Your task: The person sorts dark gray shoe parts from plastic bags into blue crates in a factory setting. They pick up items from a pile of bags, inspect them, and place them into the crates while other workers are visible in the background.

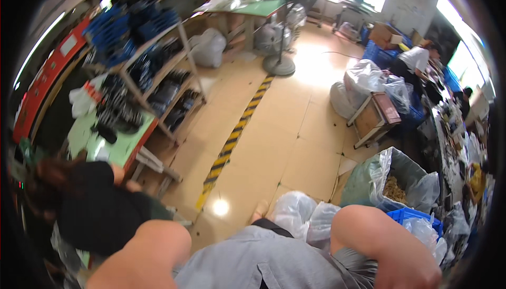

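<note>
My left arm (153,247) is bent, with its elbow forward; it runs out of the picture at the lower left, and its hand is not in view. My right arm (363,225) is bent as well and reaches back to the lower right. There my right hand (414,273) is partly cut off by the lower edge, its fingers too unclear to read. Nearest to it is a blue crate (408,215) with clear plastic bags (424,231) in it. White plastic bags (295,215) stand on the floor in front of my grey clothing (253,260).
A person in black (100,210) bends beside a green-topped table (108,136) at left. Behind it stands a rack (158,78) of dark items. A lined sack (363,181) stands at right. Farther off are a stool (374,120), a round-based stand (278,66) and another person (414,59).
</note>
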Available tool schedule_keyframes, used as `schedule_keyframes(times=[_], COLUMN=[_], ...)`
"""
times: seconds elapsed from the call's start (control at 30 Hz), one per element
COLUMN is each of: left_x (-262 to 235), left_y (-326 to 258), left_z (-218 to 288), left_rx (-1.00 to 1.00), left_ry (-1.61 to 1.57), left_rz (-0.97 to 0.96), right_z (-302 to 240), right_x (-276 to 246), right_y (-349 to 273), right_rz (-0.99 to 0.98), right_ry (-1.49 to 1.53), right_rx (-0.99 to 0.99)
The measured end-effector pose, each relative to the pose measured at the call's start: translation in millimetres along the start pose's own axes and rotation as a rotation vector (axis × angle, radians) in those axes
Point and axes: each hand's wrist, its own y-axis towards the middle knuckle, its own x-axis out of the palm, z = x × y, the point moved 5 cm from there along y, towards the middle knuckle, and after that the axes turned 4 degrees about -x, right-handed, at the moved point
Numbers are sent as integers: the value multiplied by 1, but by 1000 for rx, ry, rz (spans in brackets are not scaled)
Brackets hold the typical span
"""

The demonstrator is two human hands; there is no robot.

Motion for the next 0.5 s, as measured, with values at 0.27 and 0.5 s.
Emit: schedule_keyframes(times=[0.27,0.5], left_x=[-74,-158], left_y=[-88,-129], left_z=[98,198], left_rx=[1673,1824], left_ry=[1778,1890], left_rz=[21,60], right_z=[-2,-25], right_x=[-144,-256], right_y=[-117,-317], right_rz=[34,656], right_ry=[105,-406], right_rx=[530,1250])
